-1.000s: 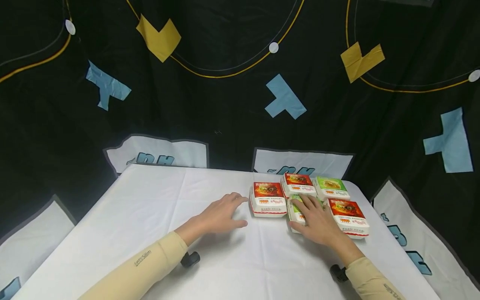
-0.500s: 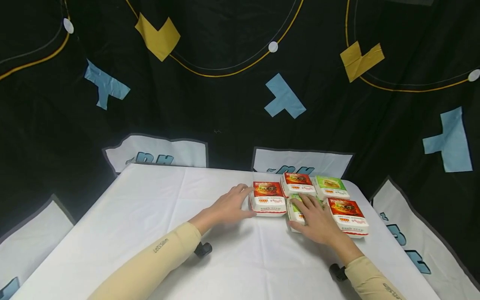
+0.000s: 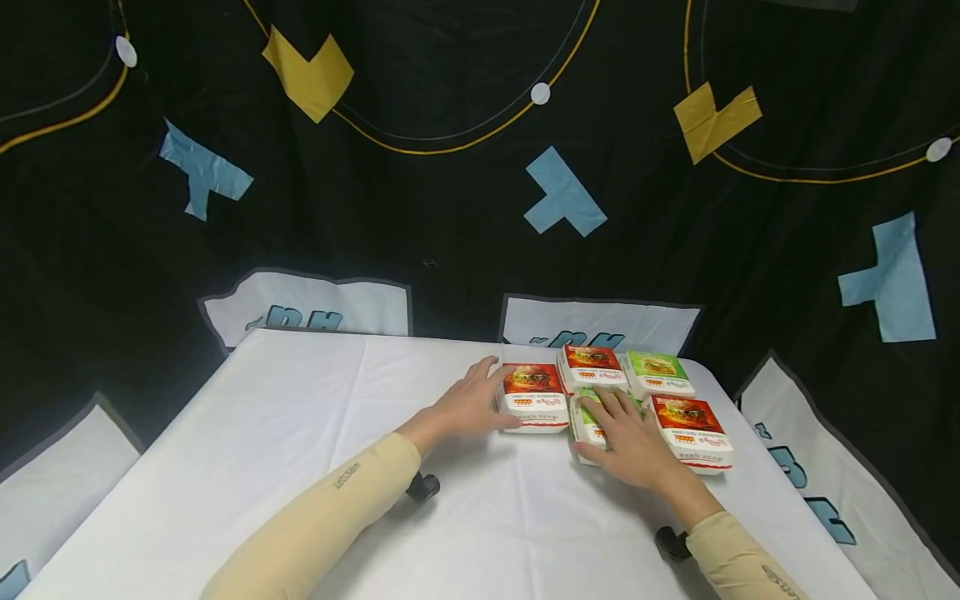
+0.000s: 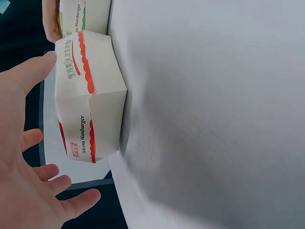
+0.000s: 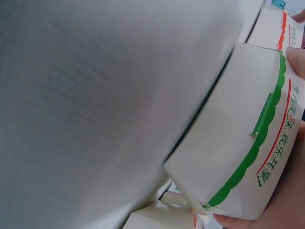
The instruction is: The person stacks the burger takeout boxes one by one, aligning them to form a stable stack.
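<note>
My left hand (image 3: 468, 403) is spread at the left side of a red-topped hamburger box (image 3: 536, 400). In the left wrist view its thumb lies close to that box's near edge; whether it touches, I cannot tell. The other fingers stand apart, past the far end. My right hand (image 3: 633, 442) lies over a green-topped hamburger box (image 3: 582, 427) and grips it by its sides, hiding much of the lid. Its printed front (image 5: 228, 129) shows in the right wrist view. Both boxes are closed and sit on the table side by side.
Another red-topped box (image 3: 592, 369) and a green-topped box (image 3: 657, 375) stand in the row behind. A further red-topped box (image 3: 690, 433) is right of my right hand. White cloth covers the table (image 3: 300, 417); a black curtain (image 3: 465, 225) hangs behind.
My left hand has moved right and slightly away from me, up to the left red-topped box. The right hand and all the boxes have stayed in place.
</note>
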`<state>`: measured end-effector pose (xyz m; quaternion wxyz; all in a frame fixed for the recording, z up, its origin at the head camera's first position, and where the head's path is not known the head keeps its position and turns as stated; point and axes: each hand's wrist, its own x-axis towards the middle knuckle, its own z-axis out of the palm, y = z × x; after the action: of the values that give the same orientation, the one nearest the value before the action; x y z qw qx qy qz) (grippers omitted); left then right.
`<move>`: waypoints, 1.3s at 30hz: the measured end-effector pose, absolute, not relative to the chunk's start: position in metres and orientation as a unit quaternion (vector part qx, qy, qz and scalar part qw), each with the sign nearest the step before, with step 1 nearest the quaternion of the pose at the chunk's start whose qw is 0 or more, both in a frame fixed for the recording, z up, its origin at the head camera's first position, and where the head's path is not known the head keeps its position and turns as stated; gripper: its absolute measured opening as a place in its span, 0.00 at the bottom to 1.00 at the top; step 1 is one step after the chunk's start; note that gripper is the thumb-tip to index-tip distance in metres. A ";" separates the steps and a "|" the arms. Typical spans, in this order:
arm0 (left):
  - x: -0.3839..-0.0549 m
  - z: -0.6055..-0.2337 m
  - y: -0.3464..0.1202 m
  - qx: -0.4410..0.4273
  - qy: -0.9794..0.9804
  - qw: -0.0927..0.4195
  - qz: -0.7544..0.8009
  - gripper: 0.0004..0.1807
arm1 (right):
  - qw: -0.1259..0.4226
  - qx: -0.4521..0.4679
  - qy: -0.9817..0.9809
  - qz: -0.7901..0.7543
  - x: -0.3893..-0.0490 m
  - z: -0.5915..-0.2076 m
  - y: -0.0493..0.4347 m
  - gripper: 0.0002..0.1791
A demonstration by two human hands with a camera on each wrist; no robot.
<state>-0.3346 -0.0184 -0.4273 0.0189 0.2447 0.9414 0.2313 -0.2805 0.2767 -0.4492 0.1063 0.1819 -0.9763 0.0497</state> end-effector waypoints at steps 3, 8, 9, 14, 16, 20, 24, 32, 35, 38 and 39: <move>-0.338 -0.427 -0.014 0.241 0.940 0.021 0.240 0.50 | 0.104 0.180 -0.977 0.052 -0.281 -0.449 0.277 0.43; -0.343 -0.428 -0.007 0.234 0.940 0.028 0.245 0.52 | 0.104 0.179 -0.977 0.051 -0.281 -0.449 0.277 0.43; -0.345 -0.429 -0.006 0.233 0.941 0.029 0.245 0.53 | 0.104 0.180 -0.977 0.049 -0.281 -0.449 0.277 0.43; -0.350 -0.434 -0.001 0.229 0.940 0.037 0.249 0.54 | 0.105 0.183 -0.976 0.049 -0.281 -0.449 0.277 0.43; -0.351 -0.436 0.001 0.226 0.941 0.042 0.247 0.55 | 0.107 0.183 -0.976 0.048 -0.281 -0.449 0.277 0.43; -0.354 -0.437 0.005 0.224 0.942 0.047 0.245 0.56 | 0.108 0.181 -0.976 0.047 -0.281 -0.449 0.277 0.43; -0.355 -0.437 0.009 0.225 0.943 0.052 0.241 0.56 | 0.110 0.182 -0.976 0.044 -0.280 -0.451 0.277 0.43; -0.354 -0.438 0.013 0.220 0.948 0.051 0.223 0.54 | 0.117 0.185 -0.975 0.042 -0.279 -0.452 0.276 0.42; -0.354 -0.438 0.013 0.221 0.948 0.047 0.223 0.54 | 0.118 0.185 -0.975 0.042 -0.279 -0.452 0.277 0.42; -0.355 -0.438 0.014 0.220 0.948 0.044 0.225 0.54 | 0.117 0.183 -0.975 0.045 -0.279 -0.451 0.277 0.43; -0.355 -0.438 0.015 0.219 0.948 0.044 0.226 0.54 | 0.117 0.183 -0.975 0.045 -0.279 -0.451 0.277 0.43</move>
<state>-0.3553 0.0148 -0.4379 0.0441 0.2191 0.9482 0.2259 -0.2791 0.2767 -0.4512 0.1166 0.1827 -0.9752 0.0450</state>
